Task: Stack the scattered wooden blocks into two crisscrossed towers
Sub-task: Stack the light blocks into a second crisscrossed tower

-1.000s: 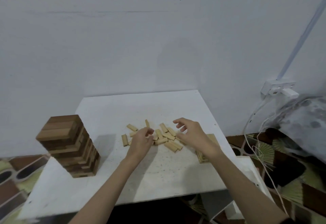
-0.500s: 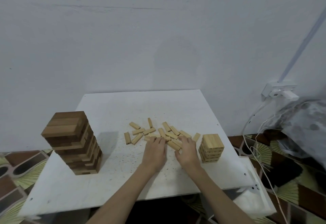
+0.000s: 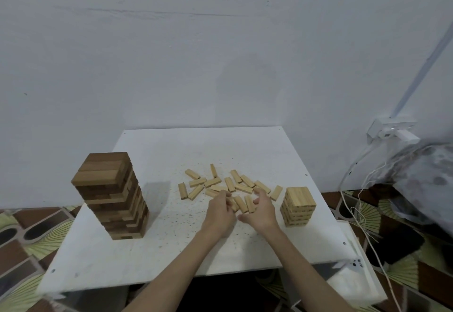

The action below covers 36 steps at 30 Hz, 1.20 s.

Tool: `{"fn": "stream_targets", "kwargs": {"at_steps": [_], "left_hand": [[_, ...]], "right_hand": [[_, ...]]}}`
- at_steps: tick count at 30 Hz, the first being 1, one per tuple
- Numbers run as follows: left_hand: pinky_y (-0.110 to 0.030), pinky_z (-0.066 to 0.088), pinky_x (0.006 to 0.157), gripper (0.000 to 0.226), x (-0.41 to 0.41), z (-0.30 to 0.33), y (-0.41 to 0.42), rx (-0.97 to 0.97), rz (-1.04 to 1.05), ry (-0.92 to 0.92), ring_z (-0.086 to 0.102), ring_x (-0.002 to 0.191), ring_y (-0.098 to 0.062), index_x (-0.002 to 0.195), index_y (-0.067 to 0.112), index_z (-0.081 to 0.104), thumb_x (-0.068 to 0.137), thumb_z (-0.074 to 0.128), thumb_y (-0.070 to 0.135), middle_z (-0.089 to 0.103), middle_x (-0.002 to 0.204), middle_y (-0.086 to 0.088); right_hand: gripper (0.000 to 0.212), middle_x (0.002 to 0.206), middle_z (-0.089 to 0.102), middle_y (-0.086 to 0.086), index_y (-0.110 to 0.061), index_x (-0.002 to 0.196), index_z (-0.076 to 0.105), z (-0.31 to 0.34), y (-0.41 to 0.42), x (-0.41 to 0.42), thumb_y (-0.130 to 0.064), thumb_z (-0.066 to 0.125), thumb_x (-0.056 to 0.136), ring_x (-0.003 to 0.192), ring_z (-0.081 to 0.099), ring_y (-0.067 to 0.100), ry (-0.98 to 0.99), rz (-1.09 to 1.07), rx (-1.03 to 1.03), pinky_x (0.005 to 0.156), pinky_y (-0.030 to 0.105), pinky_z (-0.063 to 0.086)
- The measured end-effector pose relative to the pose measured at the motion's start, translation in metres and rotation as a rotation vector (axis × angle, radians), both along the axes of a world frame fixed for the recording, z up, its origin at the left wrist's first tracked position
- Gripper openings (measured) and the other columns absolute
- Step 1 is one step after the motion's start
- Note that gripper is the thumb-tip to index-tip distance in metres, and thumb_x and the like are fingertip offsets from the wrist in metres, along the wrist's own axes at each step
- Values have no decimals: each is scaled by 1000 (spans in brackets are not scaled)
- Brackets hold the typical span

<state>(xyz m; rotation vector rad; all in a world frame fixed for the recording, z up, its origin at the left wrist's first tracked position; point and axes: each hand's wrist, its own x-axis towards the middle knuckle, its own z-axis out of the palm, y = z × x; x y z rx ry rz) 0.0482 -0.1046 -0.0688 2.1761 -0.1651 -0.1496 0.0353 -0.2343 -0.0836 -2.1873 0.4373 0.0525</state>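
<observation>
Fingers (image 3: 229, 201) curl beside two blocks (image 3: 245, 204) (long axes pointing away).

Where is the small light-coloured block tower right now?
In the head view, the small light tower stands on the white table at the right, just right of the right hand and the scattered blocks.

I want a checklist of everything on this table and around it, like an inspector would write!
Surface: white table, speckled with specks.
Job's things: tall dark tower at left; short light tower at right; loose blocks scattered between them.
Clutter: nothing seen on the table.
Grips: left hand curled round blocks; right hand cupped beside a few blocks, fingers curled.
Cables: white cables hang from the wall socket.
Surroundings: white wall, patterned floor, grey bundle at right.
</observation>
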Motion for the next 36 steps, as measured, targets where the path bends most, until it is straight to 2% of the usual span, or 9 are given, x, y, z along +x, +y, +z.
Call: {"fn": "stream_targets", "kwargs": {"at_steps": [4, 7, 13, 15, 18, 20, 25, 31, 36], "left_hand": [[-31, 42, 88, 40, 8, 5, 6, -44, -41, 51, 50, 97, -17, 128, 10, 41, 91, 41, -3, 51, 106, 0], [-24, 43, 80, 51, 16, 7, 10, -30, -91, 98, 53, 94, -18, 135, 7, 34, 87, 45, -7, 56, 105, -9], [-8, 40, 69, 47, 17, 8, 22, -17, -120, 55, 49, 91, -12, 119, 13, 49, 80, 48, -14, 53, 103, 1], [-5, 38, 77, 56, 16, 8, 30, 26, -168, 41, 47, 98, -7, 124, 12, 47, 76, 54, -15, 50, 111, 3], [-27, 39, 101, 80, 17, 6, 44, 165, -216, 59, 40, 124, -16, 140, 15, 33, 69, 64, -6, 46, 132, 0], [-37, 39, 104, 92, 16, 6, 52, 223, -237, 97, 36, 129, -22, 143, 18, 28, 65, 71, -1, 44, 137, -1], [-32, 43, 96, 99, 10, 10, 71, 231, -207, 163, 40, 127, -24, 145, 20, 24, 66, 80, 4, 41, 140, -2], [-24, 43, 77, 93, 5, 14, 71, 189, -164, 215, 51, 105, -20, 144, 19, 26, 69, 80, 5, 42, 135, -4], [-14, 41, 57, 82, 1, 13, 66, 147, -120, 173, 49, 82, -12, 139, 14, 33, 71, 75, -1, 44, 112, 1]], "right_hand": [[111, 135, 45, 7, -18, 147, 23, -4, 6, 2, -33, 89, 58, 128, 40, 27, -13, 29, -36, 103, 45, 41], [113, 136, 44, 7, -18, 149, 18, -6, 11, 3, -43, 85, 61, 130, 35, 27, -42, 49, -106, 105, 44, 38], [96, 120, 49, 2, -24, 147, 21, -3, 13, 9, -25, 80, 71, 121, 37, 23, -56, 112, -128, 98, 40, 43], [95, 112, 48, -2, -25, 147, 22, 1, 14, 9, -17, 80, 71, 113, 37, 19, -42, 183, -92, 95, 37, 45], [97, 116, 45, -3, -29, 147, 22, 11, 19, 8, -4, 76, 70, 110, 40, 15, 12, 330, 12, 82, 24, 48], [99, 122, 48, -4, -30, 148, 20, 16, 25, 8, 0, 73, 70, 113, 43, 14, 36, 431, 29, 73, 18, 49], [98, 133, 45, -8, -32, 148, 19, 26, 38, 4, 1, 71, 71, 121, 40, 12, 28, 510, 78, 78, 19, 46], [65, 116, 49, 3, -21, 144, 28, 21, 42, 2, -2, 54, 88, 89, 53, 13, 4, 164, 150, 67, 26, 49], [64, 105, 57, 3, -20, 142, 33, 14, 47, 0, 0, 53, 85, 79, 57, 15, 62, 90, 232, 55, 23, 44]]}}
